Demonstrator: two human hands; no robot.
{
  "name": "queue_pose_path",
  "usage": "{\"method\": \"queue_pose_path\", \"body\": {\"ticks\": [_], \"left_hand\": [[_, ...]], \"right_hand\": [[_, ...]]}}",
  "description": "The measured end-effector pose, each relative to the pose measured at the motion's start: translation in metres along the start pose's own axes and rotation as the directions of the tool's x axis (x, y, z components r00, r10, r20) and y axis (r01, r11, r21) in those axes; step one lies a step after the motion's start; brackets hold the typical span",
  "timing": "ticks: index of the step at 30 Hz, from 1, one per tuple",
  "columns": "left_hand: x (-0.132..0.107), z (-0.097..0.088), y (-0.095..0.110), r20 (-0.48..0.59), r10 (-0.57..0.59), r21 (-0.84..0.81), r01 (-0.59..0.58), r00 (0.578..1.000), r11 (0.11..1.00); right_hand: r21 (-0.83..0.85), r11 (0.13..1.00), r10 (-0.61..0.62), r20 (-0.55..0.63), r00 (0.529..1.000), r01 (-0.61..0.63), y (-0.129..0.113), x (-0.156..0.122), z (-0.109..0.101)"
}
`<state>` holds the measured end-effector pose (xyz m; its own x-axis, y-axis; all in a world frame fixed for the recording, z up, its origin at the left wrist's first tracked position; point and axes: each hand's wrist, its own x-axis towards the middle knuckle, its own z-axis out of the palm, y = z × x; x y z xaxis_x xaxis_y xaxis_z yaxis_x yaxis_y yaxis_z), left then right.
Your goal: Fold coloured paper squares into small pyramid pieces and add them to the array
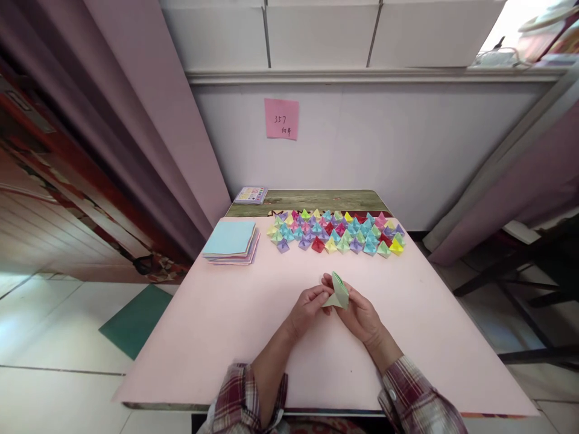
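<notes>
A partly folded piece of light green origami paper (339,294) is held just above the pink-covered table (217,337). My left hand (307,310) pinches its lower left point between thumb and fingers. On the other side, my right hand (360,313) grips the paper's right part, its fingers partly hidden behind it. The paper stands up in a folded peak with layered edges. Beyond the hands lie rows of small folded paper pieces (330,232) in many colours.
A stack of square paper (230,239), light blue on top, lies at the table's left. Behind it is a printed packet (251,194). A pink note (281,119) is stuck to the wall. A green sheet (138,320) lies on the floor; purple curtains hang at both sides.
</notes>
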<state>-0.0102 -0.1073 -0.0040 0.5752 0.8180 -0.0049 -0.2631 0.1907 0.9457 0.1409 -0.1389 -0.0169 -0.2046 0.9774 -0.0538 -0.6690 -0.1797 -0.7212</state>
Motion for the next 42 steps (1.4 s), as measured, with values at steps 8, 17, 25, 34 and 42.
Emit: {"method": "queue_pose_path", "body": {"ticks": [8, 17, 25, 34, 42], "left_hand": [[-0.004, 0.001, 0.003, 0.061, -0.164, -0.258, 0.174, 0.985, 0.95], [-0.006, 0.003, 0.005, 0.031, -0.191, -0.253, 0.192, 0.981, 0.948], [-0.006, -0.002, -0.001, 0.039, -0.149, -0.326, 0.153, 0.988, 0.933], [-0.008, -0.007, 0.001, 0.02, -0.202, -0.345, 0.196, 0.979, 0.918], [-0.008, -0.014, 0.002, -0.004, -0.208, -0.372, 0.191, 0.978, 0.908]], "right_hand": [[0.047, 0.998, 0.03, 0.053, 0.998, -0.033, 0.0, 0.0, 0.001], [-0.013, 0.999, 0.047, 0.082, 0.996, -0.046, 0.002, -0.003, 0.009], [-0.052, 0.998, 0.021, 0.052, 0.998, -0.019, 0.003, -0.002, 0.006], [-0.072, 0.997, 0.0, 0.025, 1.0, 0.002, 0.002, 0.0, 0.006], [-0.043, 0.999, 0.011, -0.147, 0.989, -0.018, 0.006, -0.001, 0.0]]}}
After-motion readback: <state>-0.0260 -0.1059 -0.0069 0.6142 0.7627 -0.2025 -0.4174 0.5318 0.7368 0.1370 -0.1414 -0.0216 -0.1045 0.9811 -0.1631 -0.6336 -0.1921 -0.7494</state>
